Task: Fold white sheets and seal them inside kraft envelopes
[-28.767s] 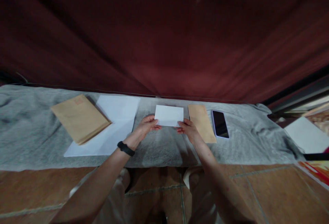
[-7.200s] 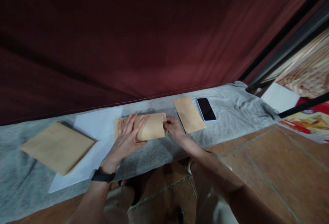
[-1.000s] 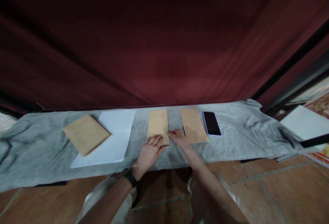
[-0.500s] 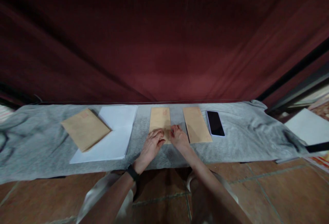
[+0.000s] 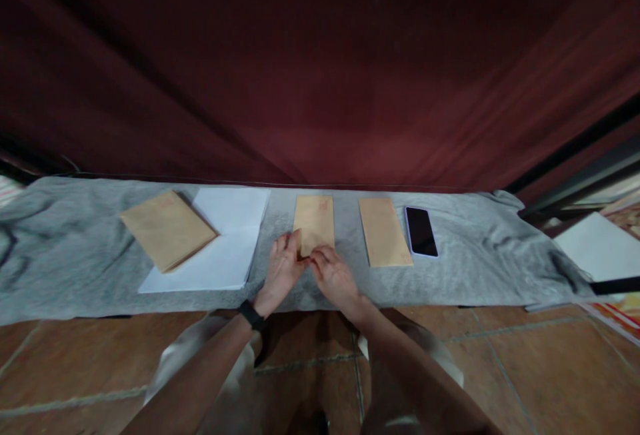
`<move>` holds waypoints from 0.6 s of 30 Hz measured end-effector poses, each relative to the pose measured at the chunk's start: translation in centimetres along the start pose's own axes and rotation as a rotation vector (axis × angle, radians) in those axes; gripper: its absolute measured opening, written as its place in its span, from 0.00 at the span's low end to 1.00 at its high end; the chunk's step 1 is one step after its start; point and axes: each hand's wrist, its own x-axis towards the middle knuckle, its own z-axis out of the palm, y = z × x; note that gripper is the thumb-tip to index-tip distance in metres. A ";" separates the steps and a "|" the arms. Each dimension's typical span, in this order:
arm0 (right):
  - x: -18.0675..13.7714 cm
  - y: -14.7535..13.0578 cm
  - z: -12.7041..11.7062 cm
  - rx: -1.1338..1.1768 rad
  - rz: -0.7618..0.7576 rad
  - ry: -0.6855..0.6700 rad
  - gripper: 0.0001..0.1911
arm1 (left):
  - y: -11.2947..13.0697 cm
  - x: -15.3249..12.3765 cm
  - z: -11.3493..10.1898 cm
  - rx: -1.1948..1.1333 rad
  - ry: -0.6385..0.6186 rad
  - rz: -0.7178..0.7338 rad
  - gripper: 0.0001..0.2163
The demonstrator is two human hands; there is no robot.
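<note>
A narrow brown envelope (image 5: 315,220) lies lengthwise on the grey cloth (image 5: 75,255) in front of me. My left hand (image 5: 281,270) rests at its near left corner, fingers curled onto the paper. My right hand (image 5: 333,277) covers the near end of the same envelope, fingers bent and pressing down. Both hands touch the envelope's near edge, which they hide. A black band circles my left wrist.
A second narrow brown envelope (image 5: 385,230) lies to the right, with a black phone (image 5: 421,231) beside it. To the left, a stack of brown envelopes (image 5: 167,228) sits on white sheets (image 5: 220,248). A dark red curtain (image 5: 320,68) hangs behind. Tiled floor below.
Both hands have drawn together over the envelope's near end; the right hand has shifted left onto it. Much earlier I held a white folded sheet, then a sideways brown envelope.
</note>
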 end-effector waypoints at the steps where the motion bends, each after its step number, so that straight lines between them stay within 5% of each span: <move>1: -0.5 -0.4 0.5 -0.007 -0.039 -0.010 0.17 | 0.0 -0.2 -0.1 0.006 0.005 -0.004 0.30; 6: -3.4 -0.9 3.0 -0.137 -0.113 0.035 0.31 | 0.3 -0.7 -1.3 0.022 -0.037 -0.067 0.29; 12: -4.5 0.2 3.3 -0.278 -0.114 0.077 0.38 | 1.6 -0.2 -3.7 -0.048 -0.230 -0.325 0.37; 18: -5.2 0.2 3.4 -0.332 0.002 0.142 0.40 | 0.2 0.2 -3.3 -0.366 -0.221 -0.384 0.09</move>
